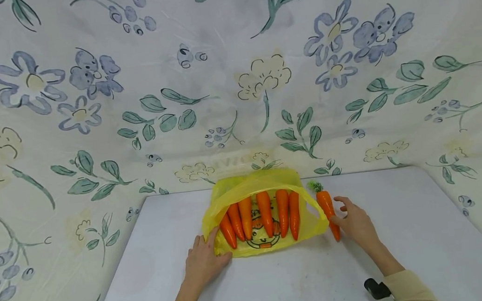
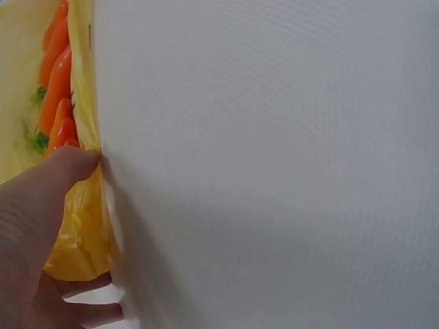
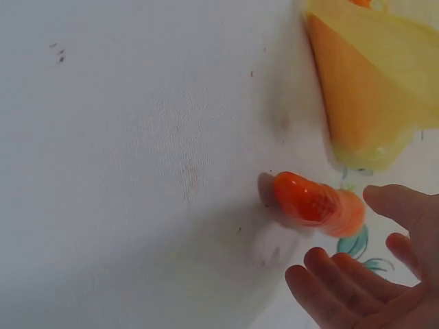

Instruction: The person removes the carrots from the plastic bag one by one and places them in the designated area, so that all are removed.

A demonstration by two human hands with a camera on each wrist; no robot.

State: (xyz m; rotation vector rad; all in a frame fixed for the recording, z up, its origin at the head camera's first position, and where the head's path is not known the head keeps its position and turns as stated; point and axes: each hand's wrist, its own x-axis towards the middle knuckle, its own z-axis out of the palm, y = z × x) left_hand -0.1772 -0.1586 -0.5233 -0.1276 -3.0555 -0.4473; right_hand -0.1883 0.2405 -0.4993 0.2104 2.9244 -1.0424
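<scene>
A yellow plastic bag (image 1: 239, 251) lies with its mouth toward me, several orange carrots (image 1: 265, 214) side by side inside it, tips pointing out. My left hand (image 1: 204, 260) pinches the bag's near left edge; in the left wrist view the thumb (image 2: 75, 164) lies over the rim and the other fingers are under the bag. Right of the bag, one more carrot (image 1: 325, 205) with a green leafy top rests on the table. Beside it is my right hand (image 1: 355, 224), thumb and fingers spread apart around the carrot (image 3: 309, 202) in the right wrist view.
A white table (image 1: 284, 282) lies under everything. Behind it hangs a flower-printed sheet (image 1: 227, 77), which also surrounds the sides. The black wrist camera (image 1: 376, 289) shows by the right sleeve.
</scene>
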